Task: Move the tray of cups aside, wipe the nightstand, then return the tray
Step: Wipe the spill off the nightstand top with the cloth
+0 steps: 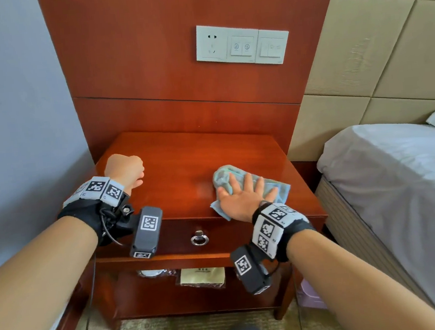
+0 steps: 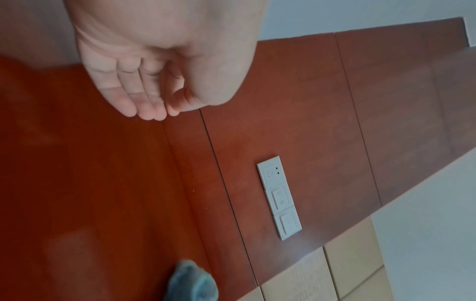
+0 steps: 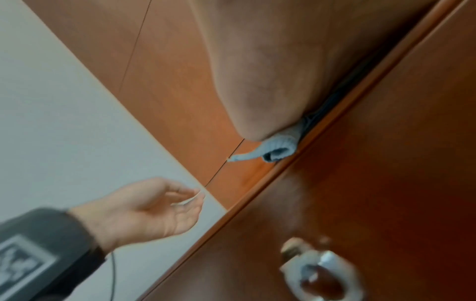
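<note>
Head view: nightstand worktop.
Cloth: front-right part of worktop, flat under right hand, fingers spread straight.
Left hand: above left edge, loosely curled, holding nothing.
Tray: unseen.

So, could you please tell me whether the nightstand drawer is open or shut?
Shut. The drawer front sits flush under the nightstand top, no gap showing, and its ring pull hangs untouched by either hand.

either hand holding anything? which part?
No real grip. The right hand presses flat, fingers straight, on the middle of the cloth on the nightstand. The left hand hangs loosely curled, empty.
</note>
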`<state>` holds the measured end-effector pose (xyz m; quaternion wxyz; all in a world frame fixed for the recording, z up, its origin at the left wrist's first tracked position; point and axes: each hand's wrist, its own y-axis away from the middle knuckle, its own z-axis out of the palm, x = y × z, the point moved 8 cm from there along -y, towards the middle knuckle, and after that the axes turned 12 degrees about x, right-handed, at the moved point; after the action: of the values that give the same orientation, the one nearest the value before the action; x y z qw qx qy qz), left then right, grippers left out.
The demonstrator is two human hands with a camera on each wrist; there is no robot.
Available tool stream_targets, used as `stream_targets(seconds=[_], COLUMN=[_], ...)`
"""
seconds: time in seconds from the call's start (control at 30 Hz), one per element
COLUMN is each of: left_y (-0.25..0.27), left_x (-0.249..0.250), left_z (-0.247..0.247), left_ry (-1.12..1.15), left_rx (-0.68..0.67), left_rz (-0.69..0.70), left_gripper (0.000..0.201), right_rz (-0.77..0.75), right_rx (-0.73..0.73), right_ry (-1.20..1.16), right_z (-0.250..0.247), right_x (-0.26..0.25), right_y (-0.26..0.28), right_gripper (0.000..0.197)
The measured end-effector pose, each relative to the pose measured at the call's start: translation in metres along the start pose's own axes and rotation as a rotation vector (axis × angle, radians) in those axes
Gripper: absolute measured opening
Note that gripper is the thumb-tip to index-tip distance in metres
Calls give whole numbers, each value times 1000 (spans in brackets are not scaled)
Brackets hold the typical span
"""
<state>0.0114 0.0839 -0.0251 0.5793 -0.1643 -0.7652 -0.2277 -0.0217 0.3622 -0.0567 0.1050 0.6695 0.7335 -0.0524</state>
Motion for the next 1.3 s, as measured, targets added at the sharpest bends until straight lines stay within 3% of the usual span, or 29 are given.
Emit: stream_targets(seconds=[0.17,0.27,0.33,0.6,0.8,0.9,1.1,1.3], left_y=[-27,-40,-50,-76,-90,-91,-83,-52], left_x=[-7,-12,-15,-35,-37,-33,-17,8], left_z=[-48,-79,-103,-150,-165,-165,-152,-94], left_ry=[70,87,50,143,110,102,27,-10], left_rx=[67,58,92,151,145,117,62,8], left_rz=[-30,-35,-18,-128,-135,-144,-102,-43], left_gripper=[15,30,29,33,28,23,18,13], right_rz=[-227,-330,-385,-585,-872,-926,-970,-757], right_rx=[-74,-108,-118,-143,-121,-120,-132,-11], right_ry=[19,27,30,26,-163,-360,-519,-393], right_z=[28,42,49,72,67,55,39,16], right_x=[-105,-154,-182,-262,-306,-313,-284,-201], right_y=[15,25,31,51,67,71,61,20], right_gripper=[64,64,64,63,50,42,52,52])
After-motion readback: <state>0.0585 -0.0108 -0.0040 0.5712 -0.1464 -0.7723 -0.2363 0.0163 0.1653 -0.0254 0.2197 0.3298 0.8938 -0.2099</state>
